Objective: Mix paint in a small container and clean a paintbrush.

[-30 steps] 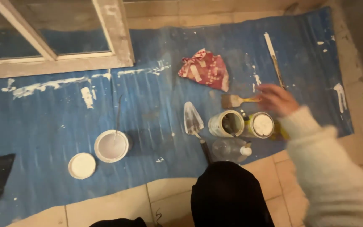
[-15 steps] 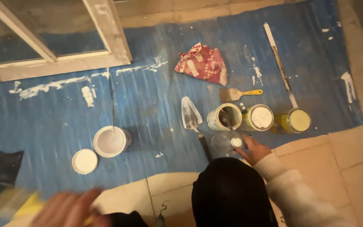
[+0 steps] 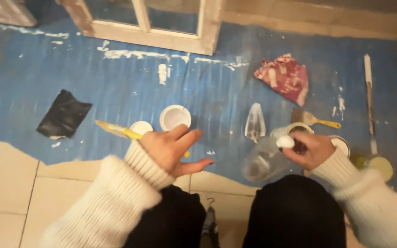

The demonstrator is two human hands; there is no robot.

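Clear plastic bottle [image 3: 263,160], tilted, gripped at its white cap [image 3: 285,142] by the right hand [image 3: 309,149], at 3 o'clock of the open, empty left hand [image 3: 173,149]. Risk: bottle contents may be spilled onto the blue sheet [image 3: 116,87] if the cap loosens.

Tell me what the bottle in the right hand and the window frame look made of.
Bottle: clear plastic, likely; the floor shows through it, and its cap is white. Right hand grips its neck. Window frame: wood, pale and worn, apparently unpainted, with matte bars.

right hand [image 3: 309,149] gripping clear bottle [image 3: 263,160], left hand [image 3: 173,149] open
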